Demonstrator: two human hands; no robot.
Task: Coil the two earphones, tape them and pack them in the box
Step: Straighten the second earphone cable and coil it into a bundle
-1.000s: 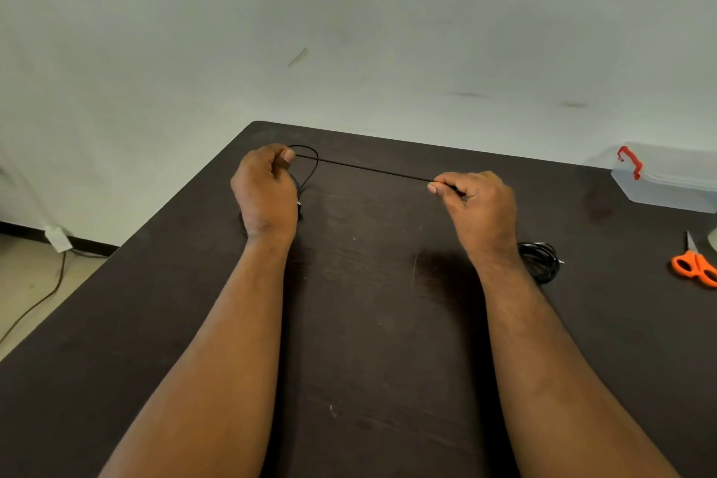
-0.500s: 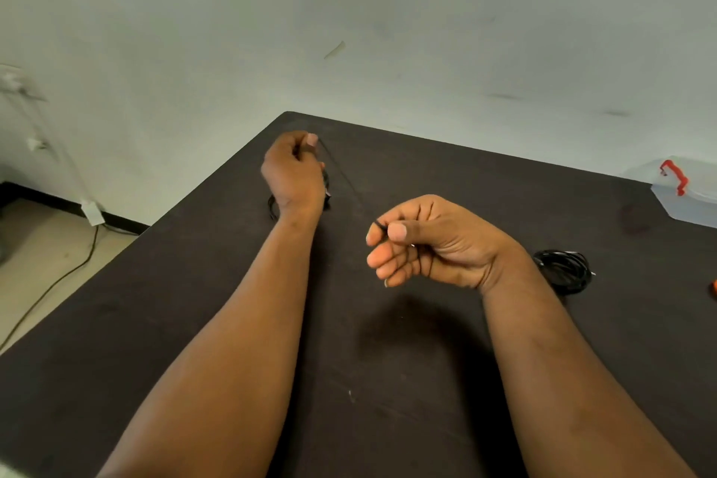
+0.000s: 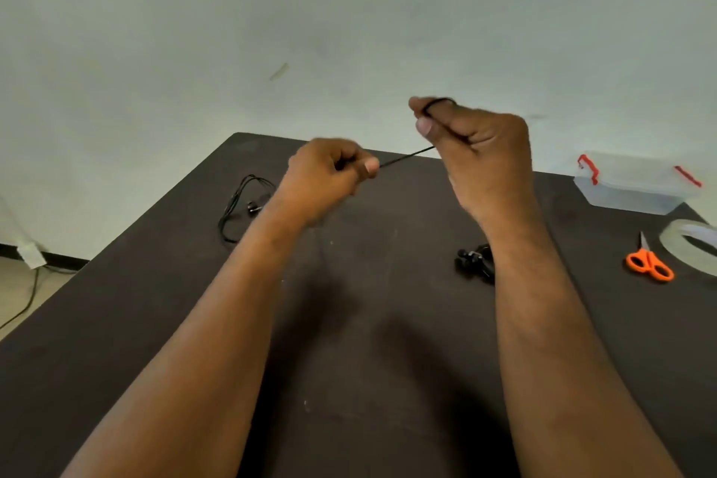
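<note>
Head camera, looking down over both forearms: the right hand (image 3: 471, 151) is raised above the dark brown tabletop (image 3: 368, 361), thumb and forefinger pinched on the thin black earphone cable (image 3: 407, 155), with a small loop of it showing over the fingertips. The left hand (image 3: 329, 175) sits lower, fingers curled and pinching the same cable, so a short taut run stretches between the two hands. The rest of that earphone trails onto the table at far left, its loose black strands and earbud (image 3: 242, 206) lying slack beside the left forearm. The second earphone, a tight black bundle (image 3: 473, 262), rests just beside the right wrist, looking already coiled. Off to the right wait the clear plastic box with red clasps (image 3: 636, 186), the orange-handled scissors (image 3: 650, 264) and the roll of clear tape (image 3: 686, 248).

The risk, to my eye: that tiny loop could slip off the fingertips if the left hand pulls too hard, and the slack tail could snag or tangle as it drags in.
</note>
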